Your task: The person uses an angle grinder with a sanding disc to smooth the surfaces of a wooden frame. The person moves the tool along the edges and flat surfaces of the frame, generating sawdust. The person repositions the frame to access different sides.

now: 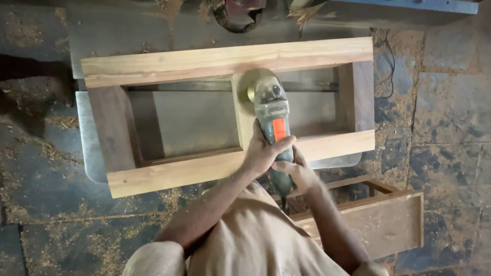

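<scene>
Left hand [264,152] and right hand [299,174] both clamped round grinder [272,115]; disc [250,89] beyond the grip, on frame [225,61].

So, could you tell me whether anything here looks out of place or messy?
Sawdust and wood shavings lie strewn across the stone floor around the wooden frame. Otherwise nothing stands out: both hands, left hand and right hand, grip the angle grinder on the frame's middle rail.

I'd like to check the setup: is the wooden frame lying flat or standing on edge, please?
Flat. The wooden frame lies face up, its disc sander on the middle rail.
</scene>
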